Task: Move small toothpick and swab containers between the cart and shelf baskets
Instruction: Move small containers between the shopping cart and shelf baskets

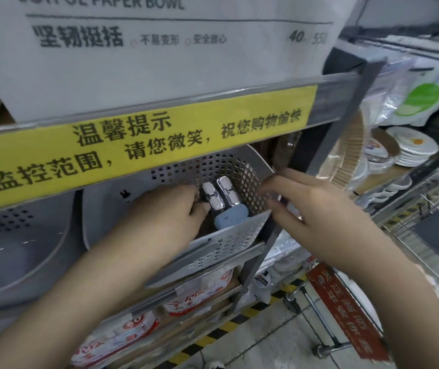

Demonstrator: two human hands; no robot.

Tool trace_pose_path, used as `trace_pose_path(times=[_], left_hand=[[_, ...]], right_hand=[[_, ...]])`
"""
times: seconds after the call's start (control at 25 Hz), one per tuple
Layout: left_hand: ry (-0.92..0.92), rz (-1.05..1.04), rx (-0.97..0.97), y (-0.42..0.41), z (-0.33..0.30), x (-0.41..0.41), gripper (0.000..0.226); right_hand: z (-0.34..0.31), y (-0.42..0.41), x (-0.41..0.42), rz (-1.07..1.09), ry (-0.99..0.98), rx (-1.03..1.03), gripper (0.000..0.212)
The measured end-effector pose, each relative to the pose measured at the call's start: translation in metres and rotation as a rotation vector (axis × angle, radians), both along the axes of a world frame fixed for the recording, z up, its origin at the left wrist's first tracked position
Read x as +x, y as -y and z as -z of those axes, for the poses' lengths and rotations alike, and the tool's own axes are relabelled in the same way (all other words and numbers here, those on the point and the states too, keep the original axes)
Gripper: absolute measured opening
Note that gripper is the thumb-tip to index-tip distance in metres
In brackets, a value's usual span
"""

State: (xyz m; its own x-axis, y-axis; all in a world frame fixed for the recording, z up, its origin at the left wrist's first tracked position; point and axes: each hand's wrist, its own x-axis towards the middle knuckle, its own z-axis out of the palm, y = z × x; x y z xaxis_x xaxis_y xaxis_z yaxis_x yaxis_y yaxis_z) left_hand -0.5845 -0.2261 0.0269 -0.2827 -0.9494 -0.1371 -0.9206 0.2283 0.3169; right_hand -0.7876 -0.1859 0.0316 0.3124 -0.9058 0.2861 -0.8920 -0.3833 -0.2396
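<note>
A grey perforated shelf basket (229,233) sits under the yellow shelf strip. Inside it stand two small silvery containers (219,194) side by side, with a pale blue container (230,217) in front of them. My left hand (170,211) reaches into the basket, and its curled fingers pinch the left silvery container. My right hand (311,206) is at the basket's right rim; its fingers are curled around a small item that is mostly hidden and blurred.
A second grey basket (18,235) sits to the left. A grey shelf upright (327,155) runs diagonally beside the right hand. Paper plates (412,147) stack on the right shelf. Packaged goods (138,328) fill the lower shelf. The cart's red-labelled handle (346,307) is at lower right.
</note>
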Motion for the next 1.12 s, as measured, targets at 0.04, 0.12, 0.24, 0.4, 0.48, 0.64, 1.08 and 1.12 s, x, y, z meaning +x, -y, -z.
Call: trace_pose_path(times=[0.04, 0.12, 0.24, 0.4, 0.48, 0.64, 1.08, 1.12], left_hand=[[-0.009, 0.048, -0.122, -0.009, 0.0, -0.004, 0.027], [-0.131, 0.213, -0.364, -0.028, 0.0, -0.016, 0.03], [-0.265, 0.484, -0.556, -0.054, 0.006, -0.047, 0.034], [-0.321, 0.806, -0.47, -0.085, 0.036, -0.123, 0.033], [-0.285, 0.915, -0.376, -0.095, 0.058, -0.166, 0.035], [-0.224, 1.03, -0.188, -0.118, 0.105, -0.256, 0.033], [-0.148, 0.676, 0.246, -0.106, 0.195, -0.358, 0.034], [-0.137, 0.642, 0.262, -0.096, 0.199, -0.364, 0.033]], right_hand=[[0.002, -0.013, -0.006, 0.025, 0.024, -0.047, 0.022], [0.009, -0.047, -0.023, 0.148, 0.076, -0.094, 0.022], [0.03, -0.099, -0.052, 0.381, 0.172, -0.098, 0.022], [0.073, -0.169, -0.098, 0.673, 0.216, -0.02, 0.02], [0.095, -0.2, -0.121, 0.783, 0.236, 0.073, 0.019], [0.138, -0.261, -0.181, 0.958, 0.273, 0.254, 0.02], [0.209, -0.269, -0.31, 0.919, 0.418, 0.598, 0.027], [0.211, -0.255, -0.321, 0.898, 0.422, 0.603, 0.028]])
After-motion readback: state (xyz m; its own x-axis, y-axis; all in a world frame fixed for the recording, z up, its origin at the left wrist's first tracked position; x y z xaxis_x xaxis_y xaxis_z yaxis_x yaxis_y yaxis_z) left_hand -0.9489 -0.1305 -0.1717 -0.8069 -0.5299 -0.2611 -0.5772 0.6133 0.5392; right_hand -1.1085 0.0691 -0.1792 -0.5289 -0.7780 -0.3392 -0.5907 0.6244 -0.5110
